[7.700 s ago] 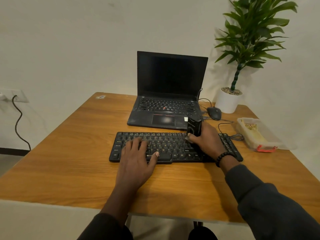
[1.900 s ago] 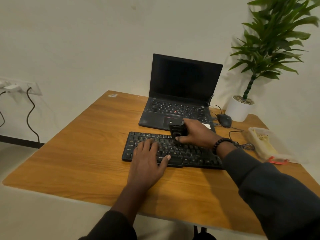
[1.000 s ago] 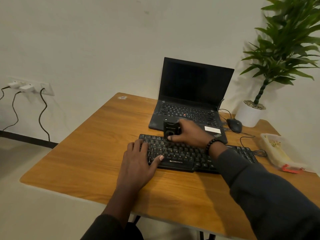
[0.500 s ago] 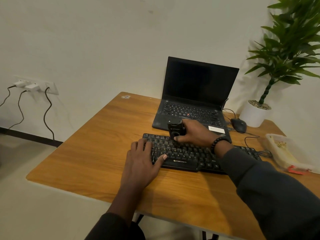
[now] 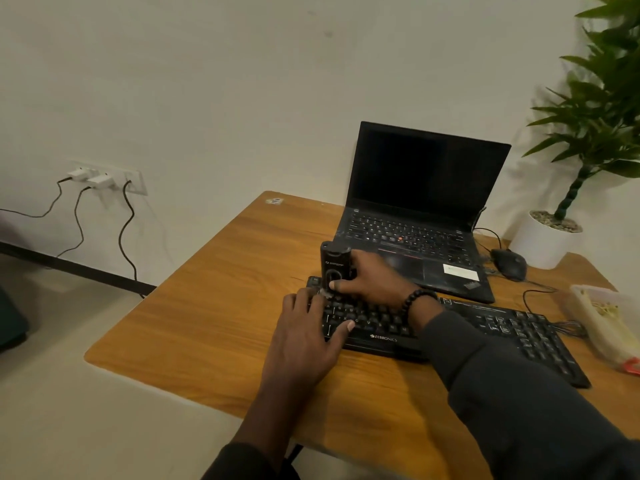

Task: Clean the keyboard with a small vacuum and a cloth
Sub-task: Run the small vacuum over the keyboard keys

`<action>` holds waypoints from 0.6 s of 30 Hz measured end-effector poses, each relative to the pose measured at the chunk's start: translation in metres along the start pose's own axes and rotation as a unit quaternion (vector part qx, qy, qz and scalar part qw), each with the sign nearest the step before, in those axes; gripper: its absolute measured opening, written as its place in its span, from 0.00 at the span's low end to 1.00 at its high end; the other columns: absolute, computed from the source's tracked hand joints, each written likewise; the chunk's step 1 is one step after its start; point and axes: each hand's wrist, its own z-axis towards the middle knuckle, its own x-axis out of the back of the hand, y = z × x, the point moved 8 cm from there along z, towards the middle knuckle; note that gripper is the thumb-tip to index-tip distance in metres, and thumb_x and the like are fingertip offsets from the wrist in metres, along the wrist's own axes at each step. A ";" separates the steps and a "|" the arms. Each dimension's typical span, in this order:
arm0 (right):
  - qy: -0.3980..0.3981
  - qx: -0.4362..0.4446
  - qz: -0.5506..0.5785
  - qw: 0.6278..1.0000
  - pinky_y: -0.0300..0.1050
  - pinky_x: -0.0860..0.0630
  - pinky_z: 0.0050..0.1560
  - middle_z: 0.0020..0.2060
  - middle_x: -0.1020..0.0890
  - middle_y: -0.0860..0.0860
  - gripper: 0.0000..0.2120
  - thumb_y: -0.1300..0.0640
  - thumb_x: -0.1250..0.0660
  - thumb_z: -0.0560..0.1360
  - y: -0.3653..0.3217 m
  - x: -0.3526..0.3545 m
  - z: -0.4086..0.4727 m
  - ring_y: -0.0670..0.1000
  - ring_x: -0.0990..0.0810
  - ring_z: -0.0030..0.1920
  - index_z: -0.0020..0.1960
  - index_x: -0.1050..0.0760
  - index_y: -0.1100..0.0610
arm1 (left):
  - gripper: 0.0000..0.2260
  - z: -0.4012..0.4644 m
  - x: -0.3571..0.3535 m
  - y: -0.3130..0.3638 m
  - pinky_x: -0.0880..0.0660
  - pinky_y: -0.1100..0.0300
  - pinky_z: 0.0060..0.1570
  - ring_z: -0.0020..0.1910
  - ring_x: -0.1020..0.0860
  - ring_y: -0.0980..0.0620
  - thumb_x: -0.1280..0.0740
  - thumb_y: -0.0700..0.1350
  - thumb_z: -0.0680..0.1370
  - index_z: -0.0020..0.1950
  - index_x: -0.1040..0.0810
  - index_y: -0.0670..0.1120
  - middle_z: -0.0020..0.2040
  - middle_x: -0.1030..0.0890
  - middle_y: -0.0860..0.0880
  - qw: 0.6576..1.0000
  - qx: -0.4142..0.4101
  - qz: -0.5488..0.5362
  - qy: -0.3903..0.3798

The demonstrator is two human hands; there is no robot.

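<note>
One vacuum in right hand fingers' grasp, left hand flat on one keyboard.

A wooden table with rounded corners carried a black keyboard near its front edge. Behind it lay an open laptop, with a mouse and a white plant pot to its right. A clear plastic container rested at the right edge.
</note>
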 end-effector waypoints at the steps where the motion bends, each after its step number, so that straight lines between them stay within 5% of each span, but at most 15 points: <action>1: -0.008 -0.003 -0.016 1.000 0.30 0.29 0.46 0.54 0.21 0.45 0.22 0.52 0.26 0.71 0.003 0.004 0.000 0.44 0.22 0.53 0.62 0.28 0.54 | 0.23 0.000 0.000 0.000 0.28 0.57 0.57 0.59 0.35 0.54 0.42 0.66 0.79 0.62 0.29 0.50 0.62 0.30 0.51 1.000 0.002 0.000 0.003; 6: -0.018 -0.014 -0.064 0.998 0.29 0.30 0.41 0.47 0.25 0.39 0.20 0.54 0.26 0.72 0.013 0.030 -0.009 0.40 0.25 0.48 0.62 0.28 0.53 | 0.20 0.000 -0.001 0.000 0.27 0.57 0.55 0.58 0.35 0.54 0.42 0.64 0.79 0.60 0.29 0.51 0.61 0.31 0.52 1.000 0.006 0.000 0.002; 10: -0.021 -0.043 0.107 0.993 0.33 0.24 0.38 0.45 0.18 0.47 0.13 0.54 0.28 0.73 0.010 0.017 -0.006 0.40 0.20 0.38 0.55 0.28 0.50 | 0.20 0.000 0.001 0.001 0.27 0.57 0.56 0.58 0.35 0.54 0.42 0.64 0.79 0.61 0.29 0.50 0.61 0.31 0.51 1.000 0.007 0.009 0.005; 14: -0.052 -0.067 0.124 0.989 0.54 0.19 0.53 0.49 0.15 0.55 0.17 0.49 0.27 0.71 0.009 -0.014 0.008 0.56 0.16 0.49 0.57 0.25 0.53 | 0.21 0.000 0.001 0.002 0.27 0.57 0.56 0.58 0.34 0.54 0.43 0.64 0.79 0.62 0.29 0.51 0.61 0.30 0.51 1.000 0.007 0.016 0.001; 18: -0.006 -0.028 -0.015 0.999 0.44 0.22 0.54 0.54 0.18 0.51 0.18 0.52 0.27 0.72 -0.008 -0.008 0.021 0.49 0.20 0.53 0.59 0.26 0.56 | 0.21 0.000 0.002 0.003 0.28 0.57 0.57 0.58 0.35 0.55 0.43 0.64 0.79 0.62 0.29 0.50 0.61 0.30 0.51 1.000 0.006 0.010 0.001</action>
